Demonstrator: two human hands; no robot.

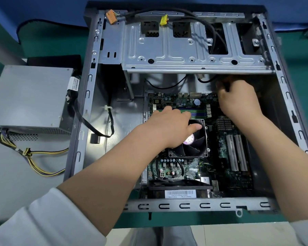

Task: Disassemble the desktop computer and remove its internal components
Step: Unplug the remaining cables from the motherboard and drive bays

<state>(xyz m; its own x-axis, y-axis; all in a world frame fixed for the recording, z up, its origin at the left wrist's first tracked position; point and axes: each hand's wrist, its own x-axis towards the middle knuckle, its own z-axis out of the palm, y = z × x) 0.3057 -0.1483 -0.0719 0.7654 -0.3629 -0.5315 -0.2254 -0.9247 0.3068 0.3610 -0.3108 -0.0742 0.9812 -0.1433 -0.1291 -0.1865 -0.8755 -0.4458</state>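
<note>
The open desktop case point(89, 96) lies flat, its motherboard point(236, 178) exposed. My left hand point(169, 126) rests palm down across the black CPU cooler fan point(194, 148), fingers spread toward the memory slots point(199, 110). At the board's far right corner my right hand point(238, 100) has its fingers curled round something dark, blurred, just under the metal drive cage point(185, 50); what it holds I cannot make out.
The removed grey power supply point(30, 96) sits left of the case with its yellow-black cable bundle point(41, 164) trailing. Loose black cables with orange point(111, 16) and yellow point(164, 19) connectors lie over the cage. White expansion slots point(236, 153) stand at the right.
</note>
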